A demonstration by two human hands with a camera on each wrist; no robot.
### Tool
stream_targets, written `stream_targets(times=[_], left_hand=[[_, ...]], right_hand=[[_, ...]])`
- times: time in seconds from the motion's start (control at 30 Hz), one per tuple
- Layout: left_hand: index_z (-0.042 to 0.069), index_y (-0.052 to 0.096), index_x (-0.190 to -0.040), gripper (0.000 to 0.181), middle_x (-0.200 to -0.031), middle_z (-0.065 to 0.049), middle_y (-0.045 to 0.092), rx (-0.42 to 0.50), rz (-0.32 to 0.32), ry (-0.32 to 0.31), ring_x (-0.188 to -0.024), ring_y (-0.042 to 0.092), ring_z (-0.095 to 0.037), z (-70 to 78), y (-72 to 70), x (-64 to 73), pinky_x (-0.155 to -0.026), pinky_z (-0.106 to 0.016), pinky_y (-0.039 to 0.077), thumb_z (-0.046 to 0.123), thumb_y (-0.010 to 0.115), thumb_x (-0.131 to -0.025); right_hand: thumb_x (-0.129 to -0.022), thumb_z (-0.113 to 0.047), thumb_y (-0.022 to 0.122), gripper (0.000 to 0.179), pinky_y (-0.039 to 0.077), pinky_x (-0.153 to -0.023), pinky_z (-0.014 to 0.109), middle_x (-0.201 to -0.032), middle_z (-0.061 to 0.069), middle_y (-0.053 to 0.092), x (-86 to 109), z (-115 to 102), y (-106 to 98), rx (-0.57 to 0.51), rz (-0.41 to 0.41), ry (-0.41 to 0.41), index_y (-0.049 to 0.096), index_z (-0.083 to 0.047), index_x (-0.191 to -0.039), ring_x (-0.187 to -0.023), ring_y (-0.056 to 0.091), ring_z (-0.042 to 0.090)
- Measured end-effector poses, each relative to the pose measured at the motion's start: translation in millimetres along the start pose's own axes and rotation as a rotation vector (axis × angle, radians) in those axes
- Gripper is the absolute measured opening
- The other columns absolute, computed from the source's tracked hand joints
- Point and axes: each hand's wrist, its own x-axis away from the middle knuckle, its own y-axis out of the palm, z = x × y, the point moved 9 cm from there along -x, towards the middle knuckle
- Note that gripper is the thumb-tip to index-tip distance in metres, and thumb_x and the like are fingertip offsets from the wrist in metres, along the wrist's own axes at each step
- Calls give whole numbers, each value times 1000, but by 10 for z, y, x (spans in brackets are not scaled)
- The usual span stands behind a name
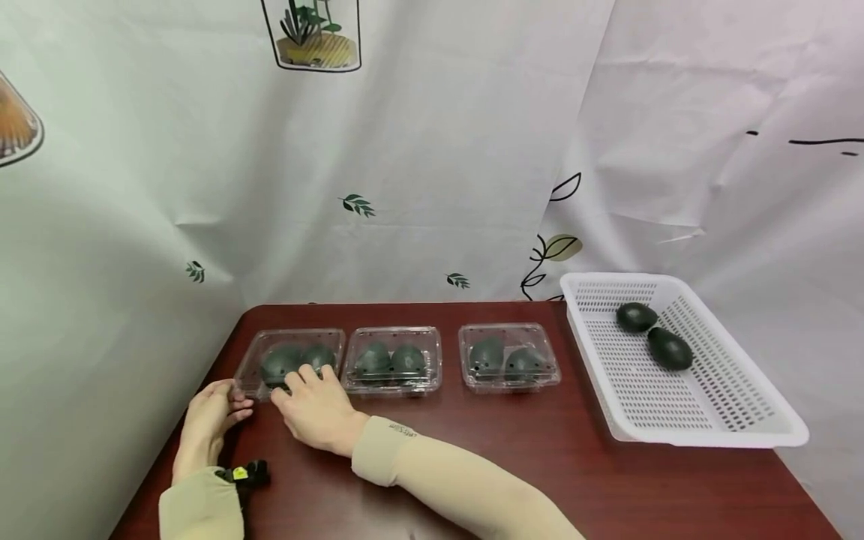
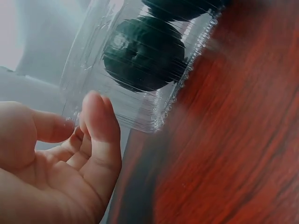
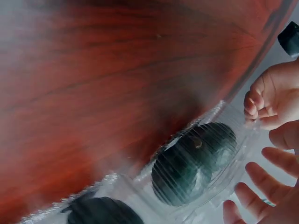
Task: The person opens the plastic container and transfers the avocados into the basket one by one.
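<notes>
The left hand [image 1: 209, 416], farthest left, wears a black strap [image 1: 251, 472] at its wrist; its thumb and fingertips pinch the near left corner of a clear plastic box [image 1: 251, 367]. That box lies just ahead of both hands on the dark red table [image 1: 472, 472] and holds two dark green avocados, the left avocado [image 1: 280, 364] ahead of the gap between the hands and the right avocado [image 1: 319, 355] just beyond the right fingertips. The right hand [image 1: 313, 409] reaches in from the right in a pale sleeve [image 1: 466, 472], its fingers spread over the box's near right part; whether they press on the plastic, I cannot tell. Just right of and beyond the right hand sits a second clear box [image 1: 391, 386], lid down, with a pair of avocados [image 1: 408, 361]. Farther right of that hand, apart from the second, is a third clear box [image 1: 506, 384], also lidded over two avocados [image 1: 487, 355]. Well apart from the right hand, at far right, stands a white perforated basket [image 1: 641, 394] holding two loose avocados [image 1: 670, 349] that touch or nearly touch.
</notes>
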Motion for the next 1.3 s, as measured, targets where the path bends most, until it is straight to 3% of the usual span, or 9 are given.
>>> stream_targets(times=[0.33, 0.5, 0.7, 0.93, 1.1, 1.3], left_hand=[[13, 53, -84, 35, -75, 4, 52, 221, -152, -63, -71, 61, -8, -68, 39, -28, -62, -24, 51, 29, 32, -107], [14, 54, -82, 37, -73, 4, 53, 370, -228, -76, -70, 61, -9, -56, 114, -32, -61, -23, 49, 29, 31, -108], [14, 54, -83, 38, -74, 3, 53, 469, -269, -54, -69, 60, -10, -47, 179, -24, -61, -23, 49, 28, 29, -108], [13, 55, -84, 35, -77, 2, 53, 460, -284, 12, -72, 61, -11, -61, 147, 1, -61, -23, 48, 23, 32, -108], [11, 58, -93, 26, -83, 0, 56, 479, -354, 81, -78, 63, -12, -61, 121, 37, -67, -23, 51, 18, 37, -107], [11, 59, -103, 20, -91, -1, 61, 478, -396, 102, -85, 66, -12, -85, 116, 44, -71, -23, 52, 12, 39, -106]], right_hand=[[-102, -35, 51, 14, 33, -79, 35, -106, -11, 56, -239, -149, 104, 102, -69, -4, 63, -37, -108, -97, 45, 13], [-102, -32, 48, 14, 39, -75, 35, -98, -9, 57, -351, -188, 84, 136, -60, 3, 62, -33, -105, -89, 51, 13], [-104, -36, 42, 21, 47, -68, 34, -93, -8, 57, -444, -207, 94, 187, -72, 28, 63, -31, -104, -83, 55, 14], [-105, -41, 37, 27, 49, -65, 33, -92, -8, 51, -479, -240, 181, 208, -92, 35, 61, -30, -109, -80, 56, 14], [-104, -39, 41, 20, 48, -59, 29, -92, -9, 49, -493, -253, 219, 208, -97, 21, 59, -31, -108, -80, 55, 10], [-103, -36, 46, 13, 48, -57, 26, -91, -10, 48, -485, -222, 242, 203, -105, 14, 58, -32, -106, -78, 55, 8]])
